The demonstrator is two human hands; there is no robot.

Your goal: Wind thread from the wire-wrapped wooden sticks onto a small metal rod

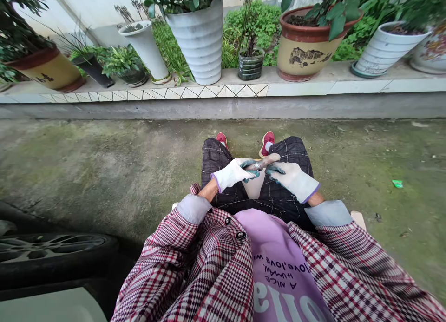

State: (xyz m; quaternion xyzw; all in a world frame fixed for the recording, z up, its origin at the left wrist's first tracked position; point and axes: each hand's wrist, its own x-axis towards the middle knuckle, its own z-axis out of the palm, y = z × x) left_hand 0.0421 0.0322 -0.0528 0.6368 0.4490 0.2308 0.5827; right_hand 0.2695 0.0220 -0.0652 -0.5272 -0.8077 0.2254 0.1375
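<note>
I sit with my knees apart, both hands in white gloves with teal palms. My left hand (234,173) and my right hand (291,178) meet over my lap and together hold a small grey-brown stick-like object (263,162) that lies slanted between their fingertips. What the object is I cannot tell. My red shoes (267,142) show beyond my dark checked trousers (216,160).
A mossy concrete floor (104,164) stretches ahead to a tiled ledge (226,87) bearing several potted plants, among them a ribbed white pot (200,38) and a brown pot (306,45). A car wheel (52,250) sits at lower left. A green scrap (397,183) lies at right.
</note>
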